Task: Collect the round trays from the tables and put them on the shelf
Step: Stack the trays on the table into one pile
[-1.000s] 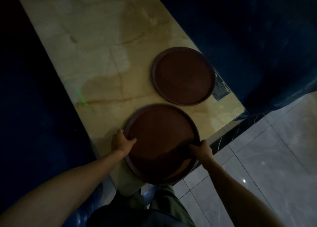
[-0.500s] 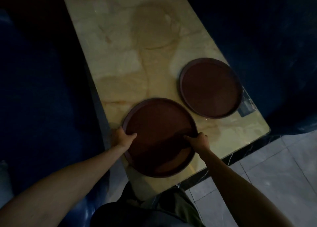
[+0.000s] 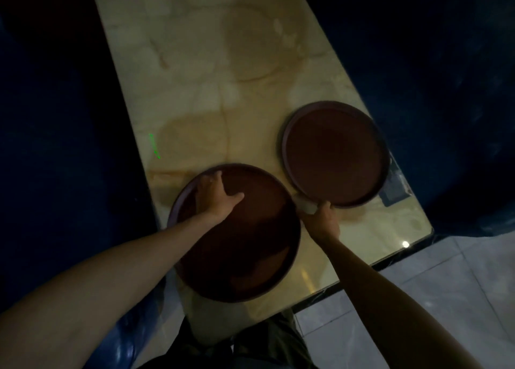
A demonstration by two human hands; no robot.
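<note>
Dim light, head camera looking down. Nearest me, the near round tray (image 3: 239, 237) lies on the marble table (image 3: 195, 90) with its close edge overhanging the table end towards my legs. My left hand (image 3: 216, 198) lies spread on its far left part, fingers splayed and reaching to the rim there, thumb pointing in over the tray floor; it looks more like a flat press than a pinch, though whether any fingertip hooks over the rim I cannot tell. My right hand (image 3: 320, 219) is off that tray, just beside its right rim, reaching up to the near rim of the far round tray (image 3: 334, 157), which lies flat near the table's right edge. Fingertips appear to touch or nip that rim; the blur hides how far they are closed. Judgement: the step is bringing the two trays together for one carry. To do it well, get the right thumb on top of the far rim with fingers under, lift that edge only slightly and draw it over onto the near tray, while the left hand pins the near tray against tipping off the overhang. No shelf in view
</note>
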